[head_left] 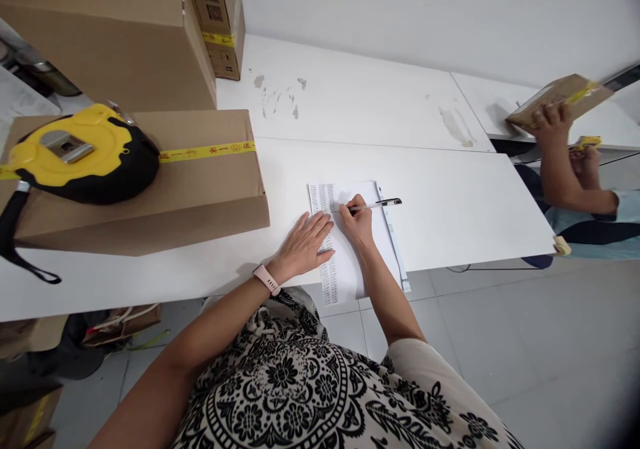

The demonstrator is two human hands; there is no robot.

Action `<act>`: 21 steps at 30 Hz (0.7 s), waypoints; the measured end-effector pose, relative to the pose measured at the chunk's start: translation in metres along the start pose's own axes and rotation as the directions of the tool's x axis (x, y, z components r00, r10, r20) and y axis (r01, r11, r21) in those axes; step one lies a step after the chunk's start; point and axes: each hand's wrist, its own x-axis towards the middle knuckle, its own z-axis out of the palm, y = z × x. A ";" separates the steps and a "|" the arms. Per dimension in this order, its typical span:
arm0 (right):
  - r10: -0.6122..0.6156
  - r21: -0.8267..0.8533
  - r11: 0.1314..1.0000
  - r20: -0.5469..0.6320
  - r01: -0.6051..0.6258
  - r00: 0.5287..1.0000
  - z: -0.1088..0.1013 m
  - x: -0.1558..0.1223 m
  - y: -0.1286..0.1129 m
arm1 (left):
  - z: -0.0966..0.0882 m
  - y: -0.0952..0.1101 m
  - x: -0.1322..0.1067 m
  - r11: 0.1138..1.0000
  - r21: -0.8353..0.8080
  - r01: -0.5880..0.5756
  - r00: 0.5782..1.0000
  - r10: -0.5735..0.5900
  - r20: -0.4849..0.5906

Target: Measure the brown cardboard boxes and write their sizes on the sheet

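A printed sheet of paper (350, 249) lies on the white table (450, 202), its near end hanging over the front edge. My right hand (357, 221) is closed around a pen (377, 203), the tip touching the sheet's upper left. My left hand (305, 245) rests flat on the table, fingers stretched out, with the fingertips on the sheet's left edge. A pink watch sits on that wrist.
A cardboard box (200, 182) with yellow tape stands on the table at left, with a yellow and black tape measure (85, 155) on it. More boxes (110, 35) are stacked behind. At the right, another person's hand (553, 125) holds a small box (560, 99).
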 end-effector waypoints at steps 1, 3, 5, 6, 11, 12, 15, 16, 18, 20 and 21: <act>0.002 -0.004 1.000 0.001 -0.002 1.000 0.000 0.000 0.000 | 0.000 0.000 0.000 1.000 -0.002 0.001 1.000 -0.001 0.001; 0.001 -0.004 1.000 0.001 -0.001 1.000 0.000 0.000 0.001 | 0.000 0.000 0.000 1.000 -0.007 0.003 1.000 -0.003 -0.002; -0.001 -0.001 1.000 -0.002 0.001 1.000 0.000 0.000 0.002 | 0.001 -0.001 0.000 1.000 -0.008 0.001 1.000 -0.001 -0.010; 0.000 -0.001 1.000 -0.003 0.000 1.000 0.000 0.001 0.002 | 0.001 -0.001 0.000 1.000 -0.006 0.000 1.000 0.000 -0.012; 0.007 0.001 1.000 -0.015 -0.007 1.000 0.000 0.002 0.003 | 0.000 0.000 0.000 1.000 0.011 -0.001 1.000 0.001 0.008; 0.008 0.000 1.000 -0.012 -0.008 1.000 0.000 0.002 0.003 | 0.000 0.000 0.000 1.000 0.012 -0.001 1.000 0.001 0.008; 0.008 -0.007 1.000 -0.004 -0.008 1.000 -0.001 0.002 0.002 | 0.001 0.000 0.000 1.000 0.008 -0.004 1.000 0.004 -0.005; 0.009 -0.008 1.000 -0.007 -0.009 1.000 -0.001 0.002 0.002 | 0.001 0.000 -0.001 1.000 0.006 -0.005 1.000 0.005 -0.009; 0.013 -0.007 1.000 -0.016 -0.013 1.000 0.000 0.002 0.002 | 0.001 -0.001 -0.001 1.000 0.000 -0.007 1.000 0.007 -0.018; 0.012 -0.003 1.000 -0.023 -0.013 1.000 0.000 0.002 0.002 | 0.001 0.000 0.000 1.000 -0.004 -0.008 1.000 0.008 -0.020; 0.009 -0.002 1.000 -0.023 -0.009 1.000 0.000 0.002 0.002 | 0.001 0.000 0.000 1.000 -0.004 -0.007 1.000 0.007 -0.018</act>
